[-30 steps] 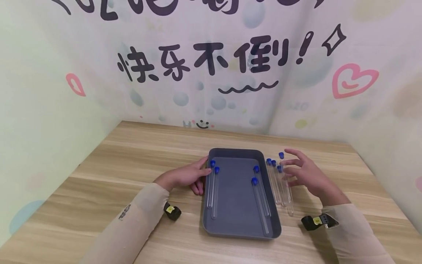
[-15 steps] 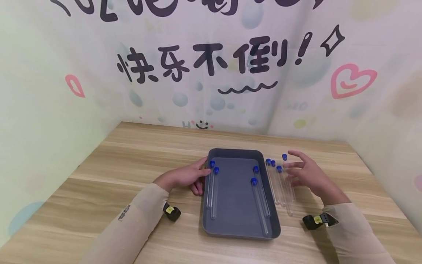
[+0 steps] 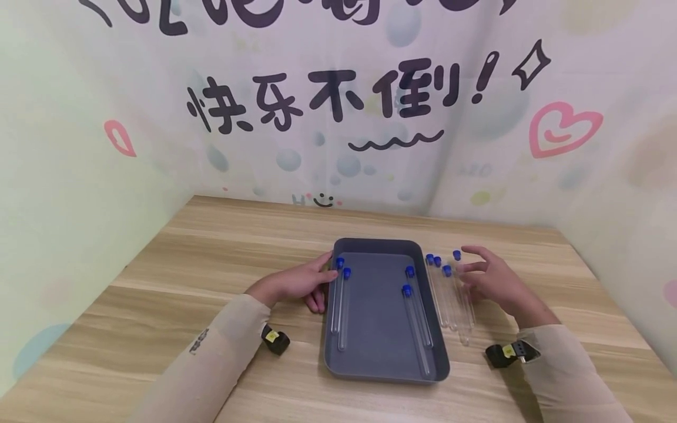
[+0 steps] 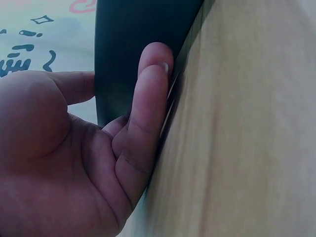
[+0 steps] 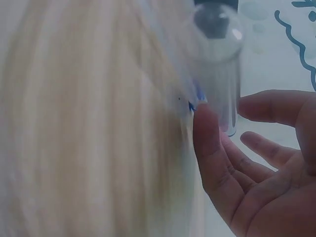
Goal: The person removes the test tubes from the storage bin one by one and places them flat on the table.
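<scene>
The grey tray lies on the table with two blue-capped test tubes along its left side and two along its right. My left hand grips its left wall; the thumb laps over the rim and the fingers lie along the outside, as the left wrist view shows. Right of the tray several capped glass test tubes lie side by side. At the rightmost one my right hand has thumb and finger on either side of the glass test tube; other fingers are partly hidden.
A wooden table bears everything. Behind it hangs a printed cloth with black lettering, and pale walls stand at both sides. Bare wood shows around the tray. The right wrist view is blurred over the table.
The rightmost test tube's cap has shifted a little right and nearer me, away from the other tubes. My right hand's fingers have closed in around it. Left hand and tray stay put.
</scene>
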The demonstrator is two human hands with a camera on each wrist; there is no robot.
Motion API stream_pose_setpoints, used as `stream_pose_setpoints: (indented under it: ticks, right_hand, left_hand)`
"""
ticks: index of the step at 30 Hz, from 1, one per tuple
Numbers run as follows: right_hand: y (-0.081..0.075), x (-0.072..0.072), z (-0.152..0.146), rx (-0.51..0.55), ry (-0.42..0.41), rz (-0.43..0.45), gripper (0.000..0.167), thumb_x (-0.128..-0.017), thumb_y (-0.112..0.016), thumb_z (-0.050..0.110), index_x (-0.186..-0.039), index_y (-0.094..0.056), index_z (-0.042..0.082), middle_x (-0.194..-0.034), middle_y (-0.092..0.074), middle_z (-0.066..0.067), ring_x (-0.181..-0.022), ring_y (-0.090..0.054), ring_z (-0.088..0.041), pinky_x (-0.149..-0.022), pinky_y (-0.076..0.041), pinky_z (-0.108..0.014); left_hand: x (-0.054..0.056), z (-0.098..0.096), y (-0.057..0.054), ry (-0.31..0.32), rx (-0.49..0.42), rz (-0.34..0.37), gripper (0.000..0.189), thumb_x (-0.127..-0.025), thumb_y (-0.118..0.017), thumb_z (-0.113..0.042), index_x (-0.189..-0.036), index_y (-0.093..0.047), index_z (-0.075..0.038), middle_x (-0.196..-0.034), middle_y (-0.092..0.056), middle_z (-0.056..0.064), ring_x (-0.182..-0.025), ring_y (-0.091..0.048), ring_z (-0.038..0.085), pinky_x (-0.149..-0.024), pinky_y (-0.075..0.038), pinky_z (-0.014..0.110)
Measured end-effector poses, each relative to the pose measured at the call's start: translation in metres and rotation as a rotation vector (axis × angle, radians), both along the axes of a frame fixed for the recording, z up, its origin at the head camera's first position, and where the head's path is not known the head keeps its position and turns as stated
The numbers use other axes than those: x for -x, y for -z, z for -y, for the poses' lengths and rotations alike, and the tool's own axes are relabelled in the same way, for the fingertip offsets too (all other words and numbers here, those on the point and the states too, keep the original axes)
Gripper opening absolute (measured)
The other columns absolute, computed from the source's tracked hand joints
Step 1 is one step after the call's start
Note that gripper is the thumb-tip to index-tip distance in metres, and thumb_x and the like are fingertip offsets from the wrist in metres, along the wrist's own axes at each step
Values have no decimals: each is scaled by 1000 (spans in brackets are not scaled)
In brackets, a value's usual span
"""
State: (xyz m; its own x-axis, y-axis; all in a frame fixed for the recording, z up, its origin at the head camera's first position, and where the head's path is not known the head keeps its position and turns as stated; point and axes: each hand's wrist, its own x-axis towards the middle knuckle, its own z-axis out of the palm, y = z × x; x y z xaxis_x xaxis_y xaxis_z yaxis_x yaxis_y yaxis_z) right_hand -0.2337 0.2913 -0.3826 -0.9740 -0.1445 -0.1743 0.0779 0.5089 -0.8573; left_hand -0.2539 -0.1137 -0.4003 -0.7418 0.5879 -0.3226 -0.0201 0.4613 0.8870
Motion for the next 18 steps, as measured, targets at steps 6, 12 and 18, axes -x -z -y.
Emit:
stream_pose_setpoints:
  ticks: [6, 12, 18]
  right_hand:
    - [2, 1, -1, -42, -24, 15, 74, -100, -58, 9, -159, -14, 2, -141, -44, -40, -90, -70, -22, -76, -63, -39]
    - [4, 2, -2, -63, -31, 18, 75, -99, -58, 8, -158, -13, 0, -141, -44, -40, -89, -70, -21, -76, -63, -40]
    - [5, 0, 0, -91, -29, 19, 74, -98, -59, 7, -157, -15, 0, -139, -45, -39, -86, -69, -21, -75, -63, -40]
  left_hand:
    - [0, 0, 0, -1, 4, -3, 67, -109, -38, -33, -161, 4, -33, -84, -67, 17, -66, -69, 22, -61, -61, 35]
    - [1, 1, 1, -2, 1, -1, 67, -109, -38, -33, -161, 4, -33, -84, -67, 17, -65, -69, 22, -61, -61, 35]
    - [1, 0, 1, -3, 4, 0, 67, -109, -38, -33, -161, 4, -33, -85, -67, 17, -66, -69, 23, -61, -61, 35]
